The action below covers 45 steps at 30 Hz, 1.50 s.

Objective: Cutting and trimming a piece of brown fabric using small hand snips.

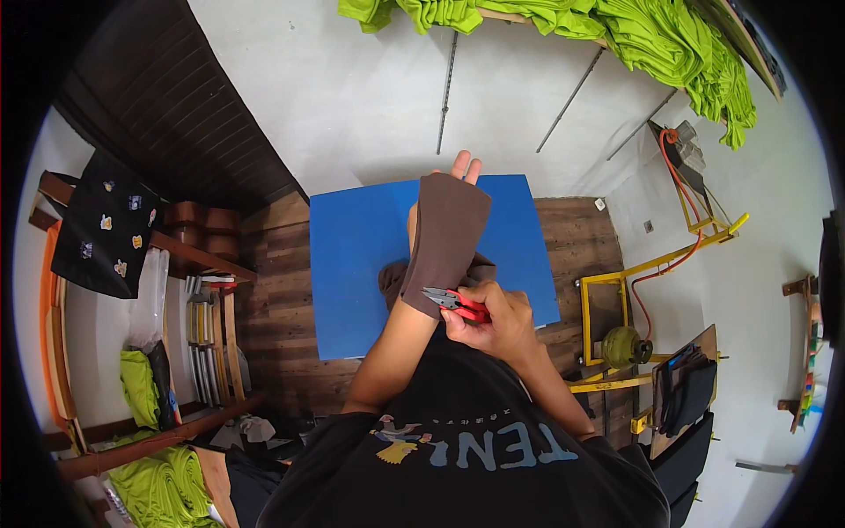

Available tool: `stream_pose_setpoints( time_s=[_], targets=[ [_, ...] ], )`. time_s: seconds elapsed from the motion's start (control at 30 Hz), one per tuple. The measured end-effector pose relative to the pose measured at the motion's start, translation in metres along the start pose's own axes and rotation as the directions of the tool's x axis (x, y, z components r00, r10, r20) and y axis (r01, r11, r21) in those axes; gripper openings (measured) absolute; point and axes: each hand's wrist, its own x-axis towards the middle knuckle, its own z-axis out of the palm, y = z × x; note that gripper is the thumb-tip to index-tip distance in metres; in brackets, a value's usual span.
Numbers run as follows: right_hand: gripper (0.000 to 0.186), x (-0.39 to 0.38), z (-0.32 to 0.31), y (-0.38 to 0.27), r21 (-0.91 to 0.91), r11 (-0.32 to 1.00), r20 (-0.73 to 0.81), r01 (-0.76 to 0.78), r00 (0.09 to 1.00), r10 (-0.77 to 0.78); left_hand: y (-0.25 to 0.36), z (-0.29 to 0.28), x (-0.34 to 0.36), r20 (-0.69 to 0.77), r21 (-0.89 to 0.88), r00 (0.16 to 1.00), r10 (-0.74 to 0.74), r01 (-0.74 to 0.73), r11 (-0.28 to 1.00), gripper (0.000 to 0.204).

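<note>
My left hand [466, 165] is raised over the blue table [352, 255], its visible fingertips stretched out past the far end of a brown piece of cloth [449, 229]. The cloth covers most of the palm and the wrist; I cannot tell whether it wraps around them or only lies on top. My right hand [500, 317] is closed on small red-handled snips [447, 297]. Their grey blades point left and rest on or just above the cloth's near end. More dark brown cloth [393, 280] lies on the table behind my left wrist.
Lime-green garments [651, 40] hang on a rack along the far wall. On the right stands a yellow metal frame [607, 277] with a green gas cylinder [627, 346] and an orange hose. Shelving with a black printed cloth [110, 233] and screen frames [207, 321] fills the left side.
</note>
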Motion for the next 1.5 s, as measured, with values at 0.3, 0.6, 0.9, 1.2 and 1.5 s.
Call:
stream_pose_setpoints(
  time_s=[0.3, 0.6, 0.9, 1.2, 1.5],
  targets=[
    [0.036, 0.001, 0.001, 0.001, 0.026, 1.0, -0.016, -0.011, 1.0, 0.011, 0.001, -0.001, 0.001, 0.013, 0.163, 1.0, 0.027, -0.029, 0.986, 0.027],
    [0.034, 0.003, 0.001, 0.001, 0.032, 0.999, 0.001, -0.019, 1.0, 0.019, -0.002, -0.003, -0.001, 0.018, 0.077, 0.999, 0.039, -0.04, 0.996, 0.03],
    [0.03, -0.006, 0.008, 0.001, 0.254, 0.942, -0.038, -0.219, 0.971, 0.236, -0.002, -0.004, -0.001, 0.005, 0.159, 0.998, 0.059, -0.06, 0.985, 0.028],
    [0.037, -0.008, 0.006, 0.004, 0.259, 0.942, -0.018, -0.213, 0.974, 0.225, -0.002, -0.008, -0.002, -0.007, 0.312, 0.996, 0.09, -0.083, 0.946, 0.027],
    [0.042, -0.001, 0.005, 0.001, 0.039, 0.998, -0.002, -0.057, 0.998, 0.057, -0.001, -0.009, 0.0, 0.04, 0.146, 0.998, 0.057, -0.062, 0.987, 0.028]
  ],
)
